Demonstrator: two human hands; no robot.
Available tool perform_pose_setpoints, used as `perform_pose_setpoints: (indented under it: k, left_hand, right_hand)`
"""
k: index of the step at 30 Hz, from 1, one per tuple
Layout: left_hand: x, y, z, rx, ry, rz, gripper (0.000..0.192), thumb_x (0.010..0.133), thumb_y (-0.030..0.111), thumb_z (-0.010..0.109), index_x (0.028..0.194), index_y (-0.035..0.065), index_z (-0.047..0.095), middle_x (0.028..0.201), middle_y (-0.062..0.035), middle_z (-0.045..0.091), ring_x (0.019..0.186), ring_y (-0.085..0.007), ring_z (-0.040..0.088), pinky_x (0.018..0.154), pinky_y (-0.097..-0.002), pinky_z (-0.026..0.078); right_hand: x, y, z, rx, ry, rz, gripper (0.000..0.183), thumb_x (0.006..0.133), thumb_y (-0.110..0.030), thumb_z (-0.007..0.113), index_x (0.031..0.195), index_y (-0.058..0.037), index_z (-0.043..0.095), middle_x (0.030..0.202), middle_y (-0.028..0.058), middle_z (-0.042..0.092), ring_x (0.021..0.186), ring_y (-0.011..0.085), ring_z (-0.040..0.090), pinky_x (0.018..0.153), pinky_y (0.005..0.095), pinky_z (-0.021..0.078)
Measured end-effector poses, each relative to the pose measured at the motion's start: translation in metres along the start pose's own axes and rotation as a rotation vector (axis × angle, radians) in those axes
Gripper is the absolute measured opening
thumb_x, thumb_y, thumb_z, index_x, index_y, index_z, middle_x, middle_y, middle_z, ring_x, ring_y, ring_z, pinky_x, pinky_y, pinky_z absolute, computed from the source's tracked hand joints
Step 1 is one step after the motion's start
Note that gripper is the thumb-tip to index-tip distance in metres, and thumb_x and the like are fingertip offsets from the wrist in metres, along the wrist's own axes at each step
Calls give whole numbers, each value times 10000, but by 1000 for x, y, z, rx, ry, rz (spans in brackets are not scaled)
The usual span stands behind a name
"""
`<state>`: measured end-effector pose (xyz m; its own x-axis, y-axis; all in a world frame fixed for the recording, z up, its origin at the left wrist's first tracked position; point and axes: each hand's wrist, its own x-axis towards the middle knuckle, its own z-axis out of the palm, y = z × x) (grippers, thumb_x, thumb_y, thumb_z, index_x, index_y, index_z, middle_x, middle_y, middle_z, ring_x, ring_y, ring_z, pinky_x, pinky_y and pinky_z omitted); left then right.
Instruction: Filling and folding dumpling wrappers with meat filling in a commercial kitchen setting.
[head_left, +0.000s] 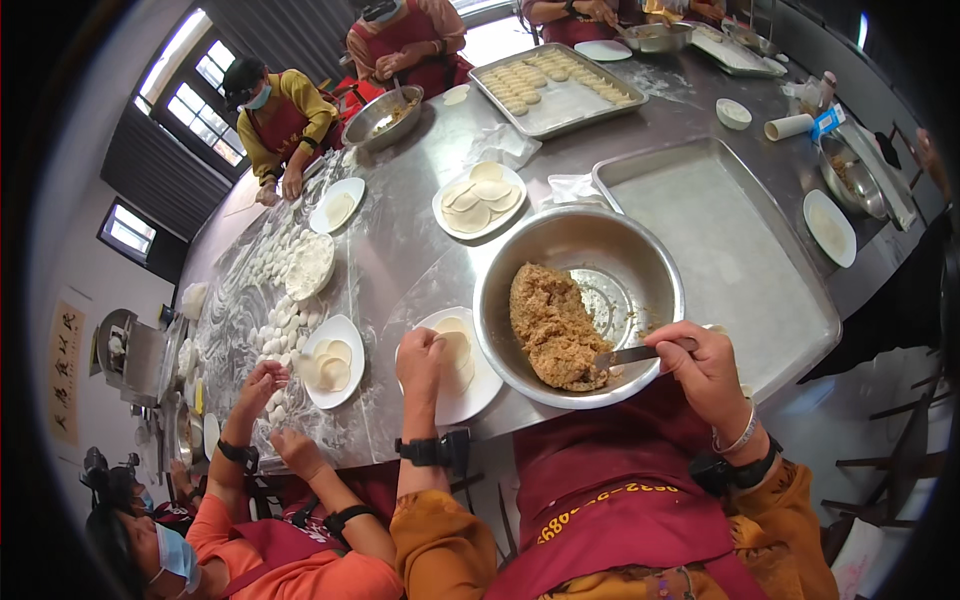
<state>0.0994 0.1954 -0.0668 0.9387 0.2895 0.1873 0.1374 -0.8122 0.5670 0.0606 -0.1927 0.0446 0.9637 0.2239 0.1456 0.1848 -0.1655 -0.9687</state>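
Observation:
My right hand (699, 367) grips a flat metal filling spatula (636, 355) over the rim of a large stainless steel bowl (660, 262). The blade's tip touches a mound of brown minced filling (551, 322) along the bowl's left side. To the left of the bowl, my left hand (418, 369) pinches the edge of a round dough wrapper (455, 361). Beneath that wrapper more of them lie on a white plate (480, 397), which the bowl's rim partly overlaps in view.
An orange-sleeved person's hands (296, 450) are close on my left, by another wrapper plate (334, 397). Dough pieces (281, 322) and a flour bowl (309, 266) lie beyond. A metal tray (720, 217) adjoins my bowl; a tray of dumplings (559, 124) stands farther back.

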Motion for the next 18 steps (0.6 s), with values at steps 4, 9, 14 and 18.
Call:
perform_pose_setpoints:
  k: [4,9,14,18]
  left_hand:
    - [-31,11,-8,-799,172,-131,194,877,147,553,1019,16,559,943,-102,624,866,-226,608,747,-345,491]
    - [-94,31,-3,-1648,87,-503,324,934,141,452,1223,1,415,1204,-149,523,1047,-266,567,876,-441,488]
    - [-136,33,2,-1993,97,-699,336,958,196,421,1253,37,442,1239,-121,537,1107,-270,546,873,-445,488]
    - [-145,31,3,-2203,-48,-587,342,957,221,427,1257,60,449,1237,-109,543,1118,-276,539,877,-464,481]
  right_hand:
    - [-1,6,5,29,61,-79,125,882,-46,539,966,16,608,680,15,595,621,56,530,559,193,422]
    - [0,10,17,135,55,-2,97,875,-33,550,944,4,606,675,12,589,557,42,516,510,180,411]
    - [8,2,14,415,22,105,76,855,-55,614,865,-6,557,648,26,576,521,66,529,488,185,428]
    - [7,9,13,334,-5,14,77,861,-61,610,877,-5,559,670,32,582,535,69,536,501,184,436]
